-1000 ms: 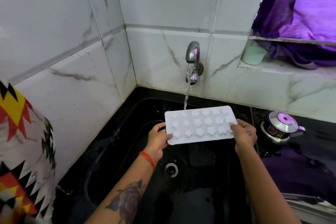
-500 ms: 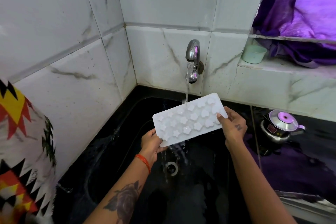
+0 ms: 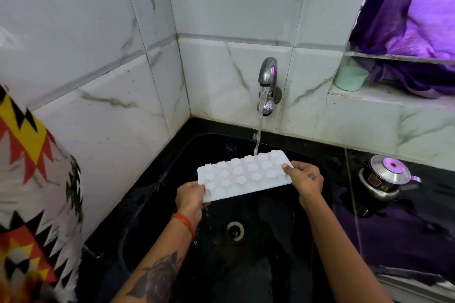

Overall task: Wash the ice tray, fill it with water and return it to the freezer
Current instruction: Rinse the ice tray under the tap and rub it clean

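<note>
The ice tray (image 3: pixel 243 176) has levelled from its tilt; left hand (image 3: pixel 190 195) and right hand (image 3: pixel 305 181) each keep a closed grip on an end, tap (image 3: pixel 267 76) water striking its far edge, so rinsing goes on.

Setting: home kitchen. Evidence: black sink (image 3: pixel 152 206) sunk in a black counter (image 3: pixel 406 236), wall-mounted metal tap (image 3: pixel 267 76) running, white marble-look wall tiles (image 3: pixel 234 2). Small steel pot (image 3: pixel 384 179) with lid on the counter; green cup (image 3: pixel 349 78) on a ledge beside purple curtain (image 3: pixel 418 10).
</note>
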